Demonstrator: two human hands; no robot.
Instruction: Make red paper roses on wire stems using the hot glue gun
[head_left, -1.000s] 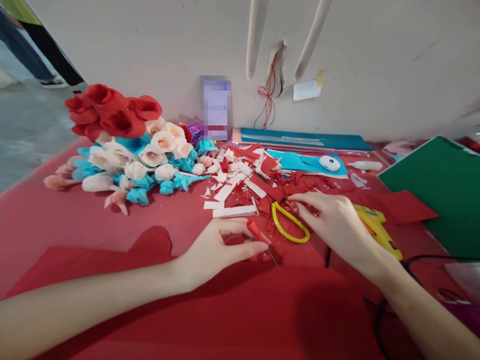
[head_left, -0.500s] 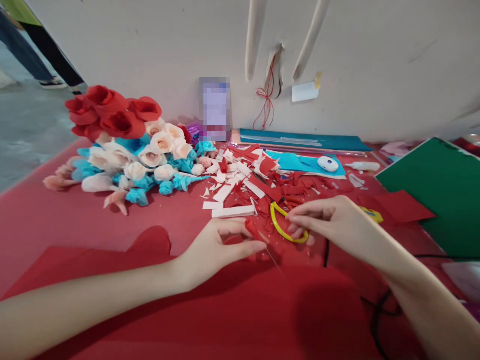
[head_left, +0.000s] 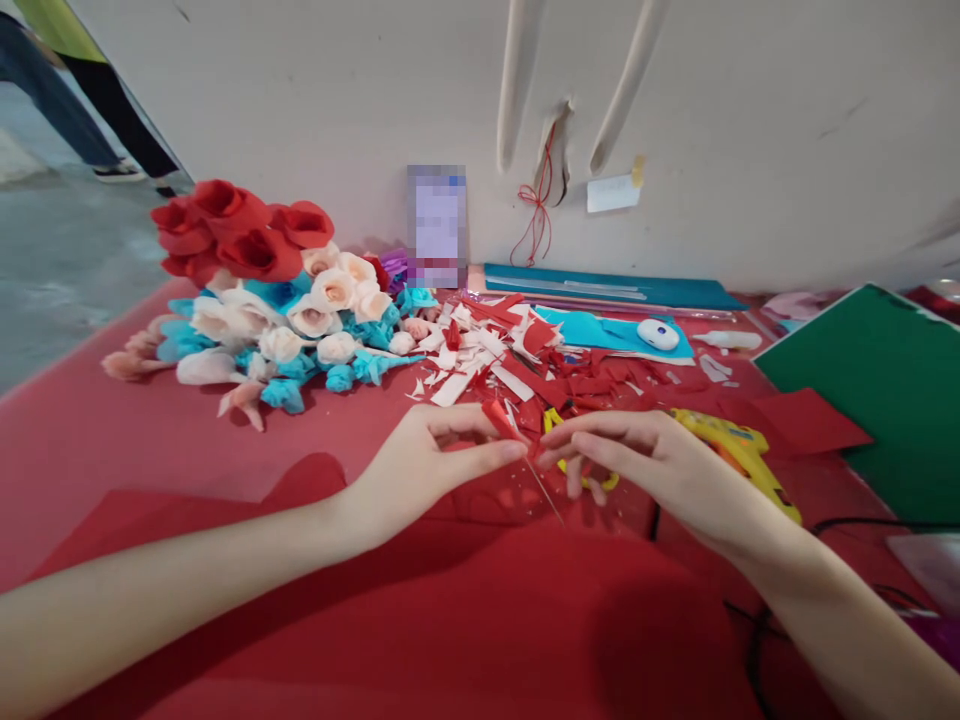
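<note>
Centre frame: left hand (head_left: 427, 465) pinches a rolled red paper piece (head_left: 496, 417) between thumb and fingers, thin wire stem (head_left: 548, 493) slanting down right from it. Right hand (head_left: 664, 455) just beside, fingers half-curled near stem top; can't tell if pinching anything. Yellow-handled scissors (head_left: 553, 421) partly hidden behind right fingers. Yellow glue gun (head_left: 739, 455) right of frame, paper scraps (head_left: 472, 355) mid-frame, paper flowers (head_left: 334, 290) upper left on red worktop (head_left: 150, 440).
</note>
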